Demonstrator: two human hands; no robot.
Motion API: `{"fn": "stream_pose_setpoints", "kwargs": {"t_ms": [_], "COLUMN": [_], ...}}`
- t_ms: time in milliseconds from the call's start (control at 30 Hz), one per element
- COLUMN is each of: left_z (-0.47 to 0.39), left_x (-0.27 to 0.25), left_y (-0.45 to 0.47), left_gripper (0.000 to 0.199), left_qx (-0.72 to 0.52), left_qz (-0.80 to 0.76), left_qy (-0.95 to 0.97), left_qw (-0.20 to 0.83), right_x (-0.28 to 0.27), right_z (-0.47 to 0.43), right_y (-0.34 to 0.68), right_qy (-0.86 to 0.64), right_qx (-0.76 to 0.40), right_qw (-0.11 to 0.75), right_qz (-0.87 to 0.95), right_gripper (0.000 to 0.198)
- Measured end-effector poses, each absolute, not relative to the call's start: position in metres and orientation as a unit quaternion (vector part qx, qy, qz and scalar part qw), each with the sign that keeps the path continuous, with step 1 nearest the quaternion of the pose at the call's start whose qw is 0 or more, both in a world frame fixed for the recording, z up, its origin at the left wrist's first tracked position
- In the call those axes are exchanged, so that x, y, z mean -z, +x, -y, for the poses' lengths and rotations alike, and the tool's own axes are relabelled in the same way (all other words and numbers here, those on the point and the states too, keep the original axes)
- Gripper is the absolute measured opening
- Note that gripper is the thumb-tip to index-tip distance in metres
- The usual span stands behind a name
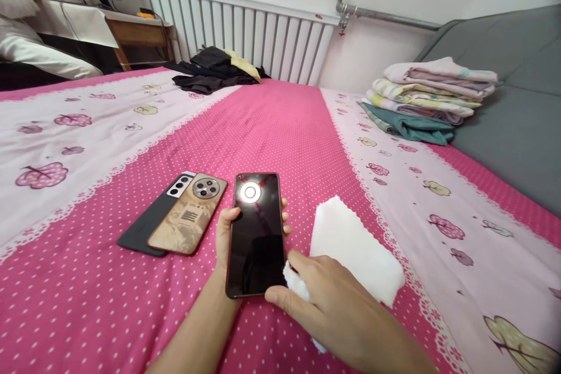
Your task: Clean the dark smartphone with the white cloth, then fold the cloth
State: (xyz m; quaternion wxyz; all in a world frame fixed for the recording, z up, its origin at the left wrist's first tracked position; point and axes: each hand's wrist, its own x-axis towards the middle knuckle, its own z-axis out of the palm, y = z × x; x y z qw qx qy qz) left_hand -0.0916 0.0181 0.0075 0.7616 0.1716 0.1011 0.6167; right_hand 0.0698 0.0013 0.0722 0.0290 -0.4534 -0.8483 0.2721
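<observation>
Phone, screen up with a bright reflection near its top, is gripped along its edges by the left hand over the pink dotted bedspread. The right hand pinches a white cloth against the phone's lower right corner. Two other phones lie face down just left.

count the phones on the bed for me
3: one phone screen-up in the left hand, the right hand wiping it with a white cloth; a tan phone overlapping a dark phone, both face-down left of it.
</observation>
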Motion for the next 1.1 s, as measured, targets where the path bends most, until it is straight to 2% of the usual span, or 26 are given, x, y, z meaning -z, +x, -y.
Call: {"fn": "stream_pose_setpoints", "kwargs": {"t_ms": [467, 1100], "left_z": [-0.0164, -0.0152], "left_x": [-0.0007, -0.0021], "left_y": [-0.093, -0.0923], "left_gripper": [0.061, 0.063], "left_qx": [-0.604, -0.587], "left_qz": [-0.056, -0.046], "left_qy": [0.165, 0.154], "left_qw": [0.777, 0.793], "right_x": [-0.0786, -0.0797], "right_z": [-0.0021, -0.0014], "right_y": [0.0699, 0.0683], "right_qy": [-0.458, -0.459], "right_qx": [-0.31, -0.315], "right_qw": [-0.029, -0.051], "right_qz": [0.833, 0.829], "right_gripper": [0.03, 0.028]}}
